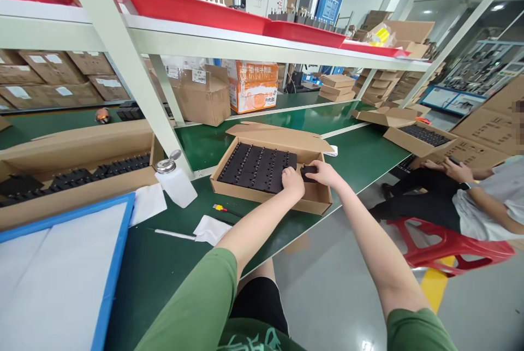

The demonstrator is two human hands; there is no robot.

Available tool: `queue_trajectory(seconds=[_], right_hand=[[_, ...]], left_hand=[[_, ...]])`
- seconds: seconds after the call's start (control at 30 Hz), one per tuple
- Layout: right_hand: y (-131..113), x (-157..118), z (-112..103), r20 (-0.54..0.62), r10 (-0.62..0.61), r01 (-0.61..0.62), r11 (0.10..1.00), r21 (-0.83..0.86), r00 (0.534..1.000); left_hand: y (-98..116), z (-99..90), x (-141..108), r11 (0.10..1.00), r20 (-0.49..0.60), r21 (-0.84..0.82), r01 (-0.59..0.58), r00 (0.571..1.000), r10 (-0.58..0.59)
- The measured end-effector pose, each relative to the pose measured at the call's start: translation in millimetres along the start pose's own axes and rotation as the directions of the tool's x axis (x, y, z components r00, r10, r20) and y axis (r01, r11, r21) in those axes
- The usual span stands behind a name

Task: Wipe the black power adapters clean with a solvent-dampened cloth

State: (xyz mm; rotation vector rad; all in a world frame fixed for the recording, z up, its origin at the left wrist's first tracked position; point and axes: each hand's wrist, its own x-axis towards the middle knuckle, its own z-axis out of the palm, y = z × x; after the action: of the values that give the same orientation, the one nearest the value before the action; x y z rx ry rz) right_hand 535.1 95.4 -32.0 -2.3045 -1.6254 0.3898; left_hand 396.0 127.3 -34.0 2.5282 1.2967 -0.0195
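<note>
An open cardboard box lies on the green table, with rows of black parts filling its left and middle. My right hand is closed on a black part over the right side of the box, where bare cardboard shows. Close by on the left, my left hand rests at the right end of the rows with its fingers curled; whatever they may grip is hidden.
A white bottle, a cable and a white cloth lie left of the box. A blue-edged tray and another box stand farther left. A shelf post rises behind. A person sits at right.
</note>
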Motion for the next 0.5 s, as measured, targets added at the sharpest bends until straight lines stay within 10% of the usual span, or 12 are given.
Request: queue_trajectory(seconds=[0.27, 0.5], right_hand=[[-5, 17, 13, 0.206, 0.005, -0.018, 0.998, 0.064, 0.979], [-16, 14, 31, 0.243, -0.14, 0.074, 0.962, 0.264, 0.96]], left_hand=[[-61, -46.4, 16, 0.871, 0.317, 0.095, -0.481, 0.844, 0.432], [-80, -36.5, 7, 0.83, 0.135, 0.232, -0.507, 0.862, 0.488]])
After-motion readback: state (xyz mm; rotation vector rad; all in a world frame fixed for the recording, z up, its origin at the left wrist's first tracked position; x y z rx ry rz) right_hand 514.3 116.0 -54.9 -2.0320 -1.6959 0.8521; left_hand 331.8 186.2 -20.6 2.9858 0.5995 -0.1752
